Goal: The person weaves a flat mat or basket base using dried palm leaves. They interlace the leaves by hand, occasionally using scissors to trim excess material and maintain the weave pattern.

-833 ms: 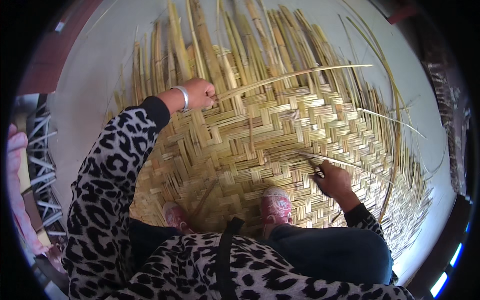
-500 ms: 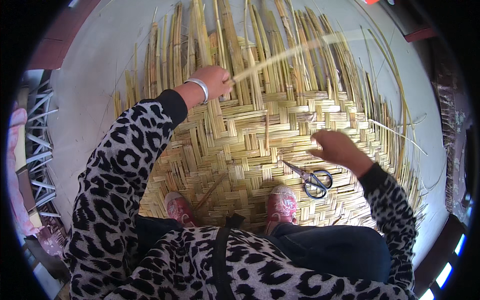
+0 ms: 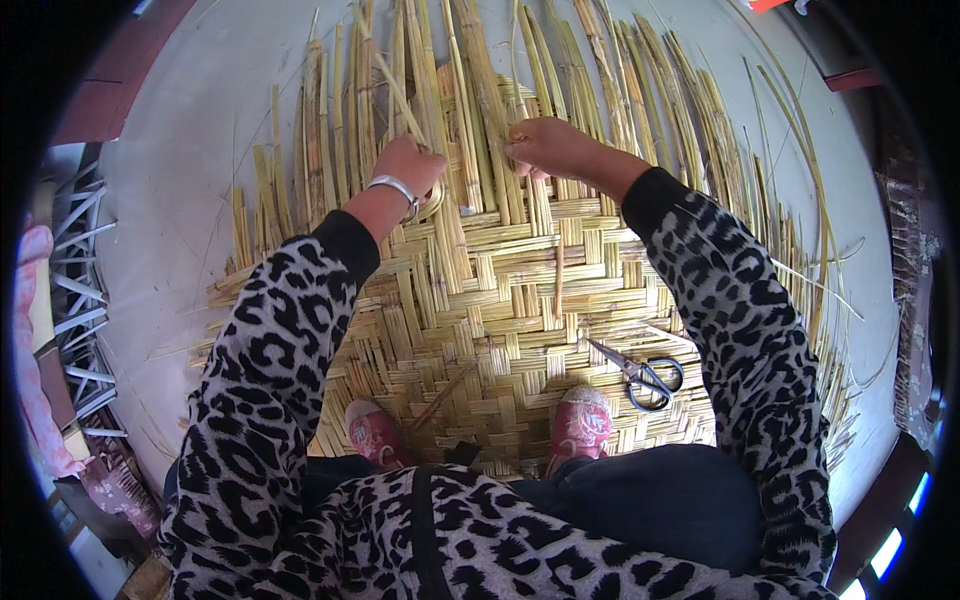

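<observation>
1. Left hand [image 3: 408, 168]: curled around a split-cane strip [image 3: 398, 97], above the upper edge of the woven mat [image 3: 500, 300] underfoot.
2. Right hand [image 3: 545, 147]: fingers bunched at the upright strips [image 3: 486, 95]; whether it grips one, I cannot tell.
3. The split-cane strip looks light, springy, liable to split; best pinched across its flat faces.
4. Count: one woven mat, one pair of scissors [image 3: 634, 370], two pink shoes [image 3: 580, 430]; upright strips overlap too much.

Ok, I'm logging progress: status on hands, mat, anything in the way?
Left hand closed on a strip. Right hand at the upright strips, grip unclear. Woven mat, upper ends unwoven. Scissors lying on it, away from both hands.
</observation>
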Demonstrator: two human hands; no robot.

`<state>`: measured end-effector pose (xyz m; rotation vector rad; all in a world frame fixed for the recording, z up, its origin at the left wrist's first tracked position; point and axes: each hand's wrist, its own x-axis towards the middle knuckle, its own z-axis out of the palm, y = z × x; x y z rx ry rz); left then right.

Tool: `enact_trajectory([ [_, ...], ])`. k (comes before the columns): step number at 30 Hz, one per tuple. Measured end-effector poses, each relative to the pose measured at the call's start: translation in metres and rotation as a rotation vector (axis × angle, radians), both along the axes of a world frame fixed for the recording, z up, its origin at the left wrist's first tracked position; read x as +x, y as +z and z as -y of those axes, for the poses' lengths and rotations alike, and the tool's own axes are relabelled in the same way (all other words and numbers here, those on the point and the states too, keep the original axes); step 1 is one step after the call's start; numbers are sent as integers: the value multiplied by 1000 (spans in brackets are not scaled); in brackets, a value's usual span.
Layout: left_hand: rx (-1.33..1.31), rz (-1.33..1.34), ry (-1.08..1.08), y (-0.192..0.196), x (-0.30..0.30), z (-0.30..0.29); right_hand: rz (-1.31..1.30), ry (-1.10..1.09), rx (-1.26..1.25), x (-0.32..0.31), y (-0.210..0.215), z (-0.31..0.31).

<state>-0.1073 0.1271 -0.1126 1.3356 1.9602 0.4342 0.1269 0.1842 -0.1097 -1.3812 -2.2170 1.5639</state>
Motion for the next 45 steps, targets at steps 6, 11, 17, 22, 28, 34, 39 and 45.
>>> enact_trajectory([
  [6,-38,357,281,-6,2,6,-209,-271,-314,-8,-9,-15],
  [11,-39,440,222,13,-1,12,-364,-302,-425,-12,-5,-12],
  [17,-105,465,192,36,-6,16,-191,-239,-498,-27,20,-24],
  [22,-106,479,184,36,-9,22,-281,-177,-550,-34,9,-24],
  [28,-146,537,158,37,-18,26,-690,-194,-637,-42,2,-19],
  [34,-159,762,37,38,-26,31,-768,-235,-787,-53,5,-13],
  [39,-187,714,78,34,-30,31,-732,-243,-688,-67,6,-10],
  [45,-184,663,59,37,-28,30,-676,-319,-477,-76,2,-3],
])
